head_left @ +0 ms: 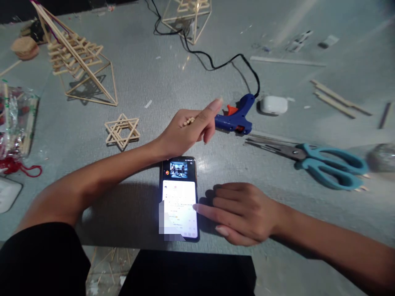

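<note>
A lit smartphone (pixel 179 197) lies flat on the grey surface in front of me. My right hand (pixel 240 213) rests beside it, index finger stretched out and touching the screen's right edge. My left hand (pixel 188 129) hovers just beyond the phone, fingers curled around a small bundle of thin wooden sticks (pixel 189 121) whose ends show at the knuckles. Just right of that hand lies a blue glue gun (pixel 236 117) with an orange trigger.
Teal-handled scissors (pixel 324 162) lie to the right. A white earbud case (pixel 273 105) sits by the glue gun, whose black cord (pixel 210 61) runs back. Stick-built frames (pixel 77 61), a flat stick star (pixel 121 130), loose sticks (pixel 336 98) and a plastic bag (pixel 15 119) lie around.
</note>
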Demonstrator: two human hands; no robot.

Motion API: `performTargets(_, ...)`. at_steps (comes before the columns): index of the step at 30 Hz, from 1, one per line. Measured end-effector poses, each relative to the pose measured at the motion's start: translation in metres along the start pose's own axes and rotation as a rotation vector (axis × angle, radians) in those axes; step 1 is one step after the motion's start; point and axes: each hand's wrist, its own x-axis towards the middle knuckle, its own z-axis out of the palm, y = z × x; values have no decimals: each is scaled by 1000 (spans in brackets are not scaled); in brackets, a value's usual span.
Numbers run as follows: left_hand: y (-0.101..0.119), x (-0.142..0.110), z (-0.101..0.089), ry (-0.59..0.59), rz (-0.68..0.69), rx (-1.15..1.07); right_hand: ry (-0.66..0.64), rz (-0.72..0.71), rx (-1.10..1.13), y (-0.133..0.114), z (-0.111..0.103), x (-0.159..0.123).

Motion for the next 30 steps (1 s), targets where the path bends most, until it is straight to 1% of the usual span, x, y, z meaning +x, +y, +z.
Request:
performTargets(4,3,-3,1,5,-33,-15,15,-9,-1,0,0,0)
performTargets(9,3,-4,1,6,-22,54,2,-23,14,-1,0,1)
performTargets(14,0,2,-2,-11,-48,-44,-40,-13,48,-6,3,5)
performTargets(16,0,3,-4,-44,-94,-96,-84,7,41,-7,5,6)
performTargets(18,-1,3,-6,-110,-119,-143,-122,19,34,-8,5,7)
performTargets(21,-4,1,-9,-186,-71,-195,-160,28,23,-9,6,8)
performTargets(23,-6,0,-9,-176,-45,-200,-181,27,11,-9,6,8)
performTargets(26,-9,-1,-9,-162,-46,-188,-208,21,-6,-9,7,8)
performTargets(30,-10,-1,-11,-204,-38,-200,-223,32,-12,-10,7,7)
